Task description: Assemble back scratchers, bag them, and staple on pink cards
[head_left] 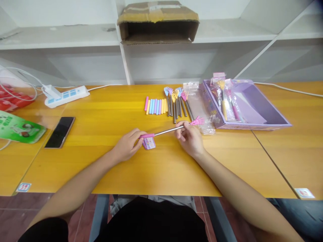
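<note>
A pink back scratcher [166, 131] with a metal rod is stretched between my two hands above the table. My left hand [128, 144] is closed on its pink handle. My right hand [190, 137] pinches the rod just below the pink hand-shaped head. Under the handle lies a small stack of purple printed cards [149, 143]. Beyond it, a row of pastel handle tubes [156, 106] sits beside a bunch of metal rods with claw-shaped heads [176, 102] in blue, purple, yellow and pink.
A purple box [254, 126] at the right holds bagged back scratchers [223, 101], with clear plastic bags [198, 104] beside it. At the left lie a phone [60, 132], a green package [21, 127] and a power strip [67, 96]. A cardboard box [158, 13] sits on the shelf.
</note>
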{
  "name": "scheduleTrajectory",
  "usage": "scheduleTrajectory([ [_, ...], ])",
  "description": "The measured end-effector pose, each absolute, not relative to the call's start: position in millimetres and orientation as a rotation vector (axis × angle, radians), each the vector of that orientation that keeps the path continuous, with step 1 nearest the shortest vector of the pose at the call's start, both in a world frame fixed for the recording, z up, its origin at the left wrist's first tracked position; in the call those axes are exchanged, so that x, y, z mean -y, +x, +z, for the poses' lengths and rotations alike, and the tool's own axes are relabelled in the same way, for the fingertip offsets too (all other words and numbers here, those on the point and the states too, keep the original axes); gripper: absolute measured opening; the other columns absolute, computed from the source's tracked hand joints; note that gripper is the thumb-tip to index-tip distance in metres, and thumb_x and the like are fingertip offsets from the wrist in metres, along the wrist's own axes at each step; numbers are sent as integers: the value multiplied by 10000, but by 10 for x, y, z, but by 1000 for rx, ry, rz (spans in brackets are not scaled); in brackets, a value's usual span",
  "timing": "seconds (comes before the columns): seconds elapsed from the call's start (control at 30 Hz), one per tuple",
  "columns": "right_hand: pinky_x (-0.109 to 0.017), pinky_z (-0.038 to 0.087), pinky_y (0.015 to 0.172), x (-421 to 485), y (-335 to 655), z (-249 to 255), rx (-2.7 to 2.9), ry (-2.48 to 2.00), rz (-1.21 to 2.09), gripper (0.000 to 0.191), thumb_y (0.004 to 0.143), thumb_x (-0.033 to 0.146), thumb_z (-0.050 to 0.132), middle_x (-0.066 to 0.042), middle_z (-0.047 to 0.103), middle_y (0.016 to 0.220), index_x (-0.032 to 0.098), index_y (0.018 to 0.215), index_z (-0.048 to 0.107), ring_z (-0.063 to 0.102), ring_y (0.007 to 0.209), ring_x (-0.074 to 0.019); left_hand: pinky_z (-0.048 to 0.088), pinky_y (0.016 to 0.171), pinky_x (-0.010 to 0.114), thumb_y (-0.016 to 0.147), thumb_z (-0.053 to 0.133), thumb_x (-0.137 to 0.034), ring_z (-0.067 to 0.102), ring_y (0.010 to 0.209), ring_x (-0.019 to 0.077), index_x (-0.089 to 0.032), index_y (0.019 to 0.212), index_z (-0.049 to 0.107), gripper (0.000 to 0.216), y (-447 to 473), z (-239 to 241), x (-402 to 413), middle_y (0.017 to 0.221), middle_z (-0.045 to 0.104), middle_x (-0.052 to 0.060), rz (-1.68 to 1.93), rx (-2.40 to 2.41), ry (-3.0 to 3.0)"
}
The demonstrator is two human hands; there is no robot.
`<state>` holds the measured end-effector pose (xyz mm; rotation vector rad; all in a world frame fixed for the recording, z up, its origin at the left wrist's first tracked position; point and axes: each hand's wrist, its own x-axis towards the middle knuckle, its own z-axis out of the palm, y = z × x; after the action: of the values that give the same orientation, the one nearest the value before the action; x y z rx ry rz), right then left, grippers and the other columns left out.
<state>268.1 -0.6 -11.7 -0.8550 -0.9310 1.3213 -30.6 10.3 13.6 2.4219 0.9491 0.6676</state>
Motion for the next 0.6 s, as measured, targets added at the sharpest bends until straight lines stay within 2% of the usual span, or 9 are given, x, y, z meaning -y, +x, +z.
scheduleTrajectory([
  [0.17, -277, 271, 519, 39, 2674, -130, 1024, -860, 1322, 358, 998, 535, 673, 2, 668, 641, 191, 992, 773, 349, 487, -104, 551, 973, 353, 1144, 447, -293, 696, 1080, 208, -222, 1409, 649, 340, -321, 116, -114, 1199, 729, 85, 726, -1020, 2485],
  [0.43, -291, 340, 554, 115, 2650, -119, 1181, -855, 1403, 434, 1022, 596, 648, -11, 682, 690, 190, 1053, 799, 406, 523, -118, 561, 934, 328, 1115, 494, -239, 718, 1048, 192, -221, 1380, 657, 311, -289, 82, -44, 1193, 749, 81, 807, -954, 2473],
  [0.6, -297, 378, 564, 182, 2546, -166, 1273, -851, 1517, 490, 1050, 615, 609, -20, 700, 806, 194, 1236, 776, 465, 556, -118, 570, 912, 305, 1079, 536, -212, 736, 1037, 184, -222, 1317, 650, 264, -206, 84, 47, 1176, 756, 69, 814, -976, 2297],
])
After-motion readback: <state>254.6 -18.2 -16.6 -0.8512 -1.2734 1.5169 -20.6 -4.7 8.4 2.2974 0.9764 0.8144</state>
